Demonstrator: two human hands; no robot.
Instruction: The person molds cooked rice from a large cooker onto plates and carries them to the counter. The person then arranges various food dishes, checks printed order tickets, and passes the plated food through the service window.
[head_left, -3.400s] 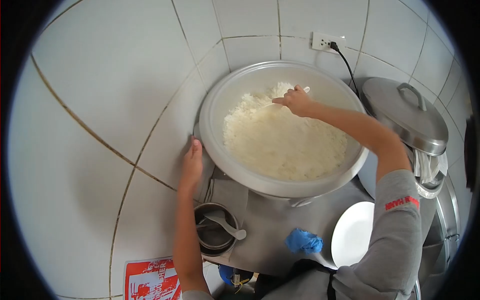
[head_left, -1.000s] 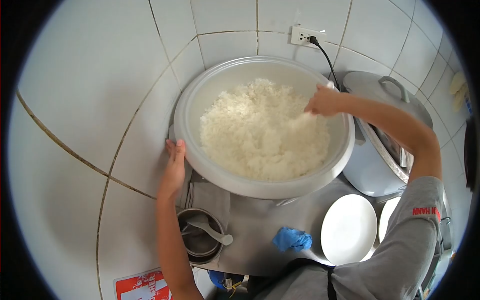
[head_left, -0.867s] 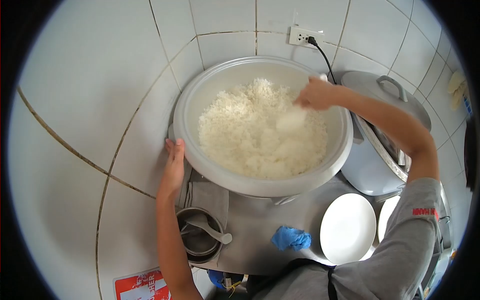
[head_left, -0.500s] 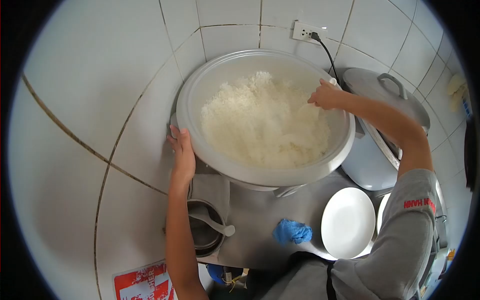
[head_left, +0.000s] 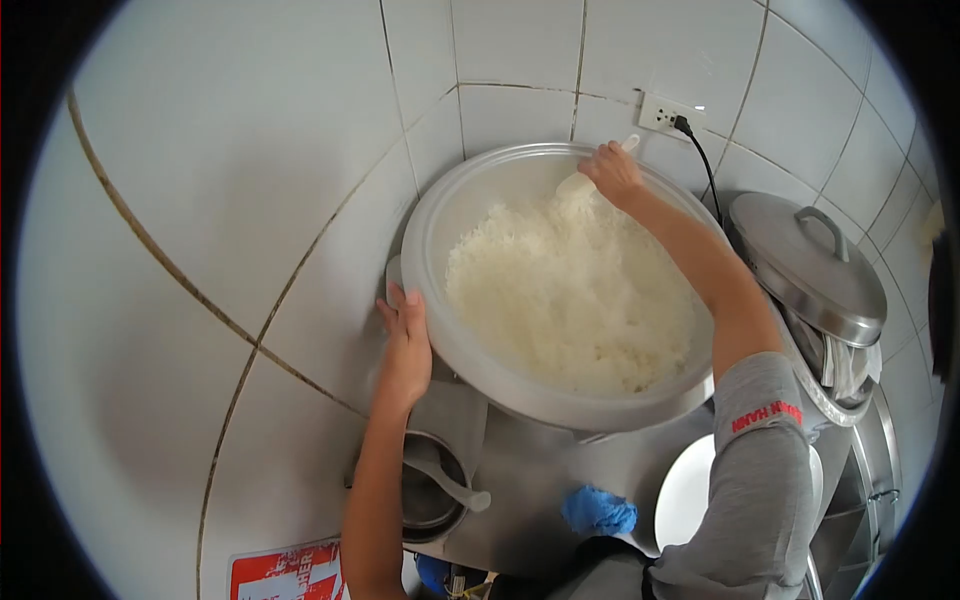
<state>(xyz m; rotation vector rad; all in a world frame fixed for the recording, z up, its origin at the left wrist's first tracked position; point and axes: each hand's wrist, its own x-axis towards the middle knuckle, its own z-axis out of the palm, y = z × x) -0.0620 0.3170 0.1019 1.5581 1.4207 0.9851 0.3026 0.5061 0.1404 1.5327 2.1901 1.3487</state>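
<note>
A large pale rice cooker pot [head_left: 440, 345] holds a mound of steaming white rice [head_left: 570, 290]. My left hand [head_left: 404, 350] grips the pot's left edge, thumb on the outer rim and fingers by the side handle. At the far side, my right hand [head_left: 612, 172] is closed around a white rice paddle [head_left: 575, 186]. The handle's end sticks out above my fist, and the blade meets the rice at the back edge, its tip partly hidden there.
Below the pot sit a metal container [head_left: 455, 465] with a white-handled utensil, a crumpled blue cloth [head_left: 600, 511] and a white oval plate [head_left: 682, 495]. A lidded cooker [head_left: 800, 260] stands at right. Tiled walls with a plugged-in outlet [head_left: 665, 114] close off the back and left.
My right hand has moved with the paddle from the pot's right side to its far back edge. My left hand keeps its hold on the rim. The camera view has shifted.
</note>
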